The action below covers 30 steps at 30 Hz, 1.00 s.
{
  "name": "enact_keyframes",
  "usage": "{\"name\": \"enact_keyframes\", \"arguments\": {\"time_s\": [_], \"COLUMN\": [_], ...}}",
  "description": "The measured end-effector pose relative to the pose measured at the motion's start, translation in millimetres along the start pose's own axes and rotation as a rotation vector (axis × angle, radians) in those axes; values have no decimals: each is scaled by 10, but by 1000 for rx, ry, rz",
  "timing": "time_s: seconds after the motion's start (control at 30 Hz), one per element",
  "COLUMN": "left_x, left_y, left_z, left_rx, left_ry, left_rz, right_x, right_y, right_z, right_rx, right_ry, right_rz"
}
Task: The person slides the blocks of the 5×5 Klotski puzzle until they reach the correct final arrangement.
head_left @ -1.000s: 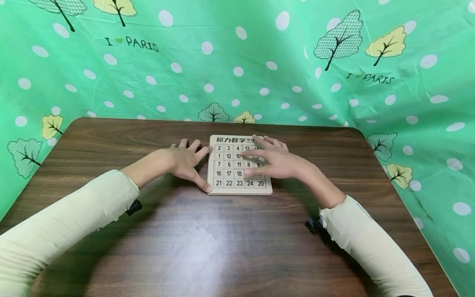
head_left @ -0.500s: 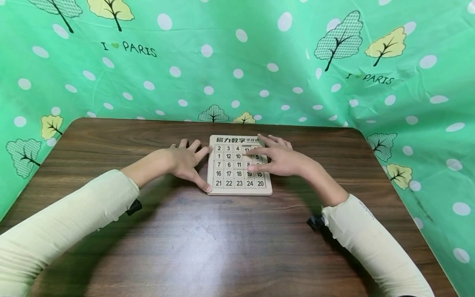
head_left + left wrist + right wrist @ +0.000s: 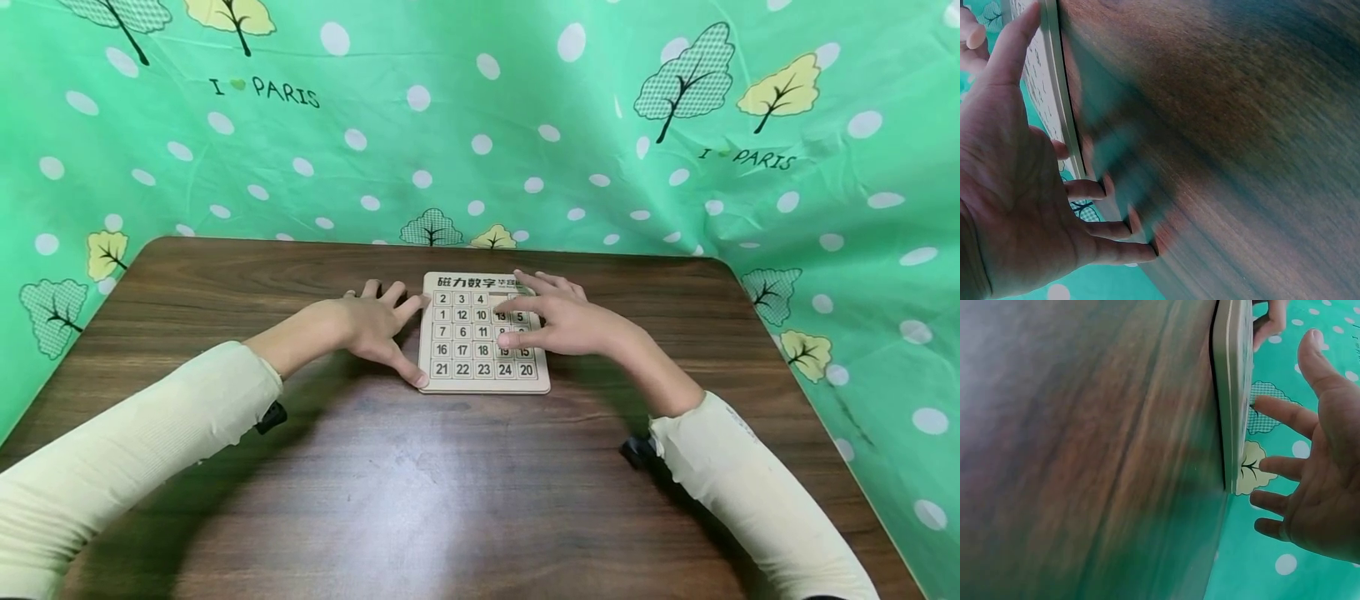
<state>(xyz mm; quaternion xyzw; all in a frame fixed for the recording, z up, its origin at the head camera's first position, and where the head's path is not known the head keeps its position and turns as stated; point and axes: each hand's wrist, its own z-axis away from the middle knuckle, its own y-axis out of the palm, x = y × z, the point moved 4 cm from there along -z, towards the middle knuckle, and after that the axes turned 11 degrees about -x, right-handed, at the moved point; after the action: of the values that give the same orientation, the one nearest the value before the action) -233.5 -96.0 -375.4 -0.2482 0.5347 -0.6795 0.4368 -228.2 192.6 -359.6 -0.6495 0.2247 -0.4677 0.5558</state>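
A cream number slide puzzle [image 3: 450, 387] lies flat on the wooden table, its numbered tiles set in rows. My left hand [image 3: 360, 323] spreads along its left side, thumb at the lower corner and index finger near the upper edge. In the left wrist view, that thumb [image 3: 1013, 47] touches the puzzle's edge [image 3: 1060, 81], while other fingertips rest on the table. Over the puzzle's right part is my right hand [image 3: 573, 318], its index fingertip at the 13 tile [image 3: 501, 317]. A bare slot shows above that tile. The right hand covers some right-hand tiles.
The brown wooden table [image 3: 390, 483] extends all around the puzzle. Behind it and at both sides hangs a green dotted curtain [image 3: 480, 108]. Dark wrist cameras sit under both cream sleeves [image 3: 172, 408].
The 13 tile has slid down from the top row into the second row under my right index finger, which went up and right, then back slightly. My left hand has stayed still.
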Motion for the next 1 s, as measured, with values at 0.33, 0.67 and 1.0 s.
{"name": "enact_keyframes", "arguments": {"time_s": [0.33, 0.67, 1.0], "left_x": [-16, -34, -37], "left_y": [0, 10, 17], "left_z": [4, 7, 4], "left_rx": [5, 2, -1], "left_ry": [-12, -2, -16], "left_rz": [5, -10, -2], "right_x": [5, -116, -179], "right_y": [97, -42, -2], "right_z": [-165, 30, 34], "right_rx": [-12, -10, 30], "right_ry": [-9, 66, 56], "right_rz": [14, 32, 68]}}
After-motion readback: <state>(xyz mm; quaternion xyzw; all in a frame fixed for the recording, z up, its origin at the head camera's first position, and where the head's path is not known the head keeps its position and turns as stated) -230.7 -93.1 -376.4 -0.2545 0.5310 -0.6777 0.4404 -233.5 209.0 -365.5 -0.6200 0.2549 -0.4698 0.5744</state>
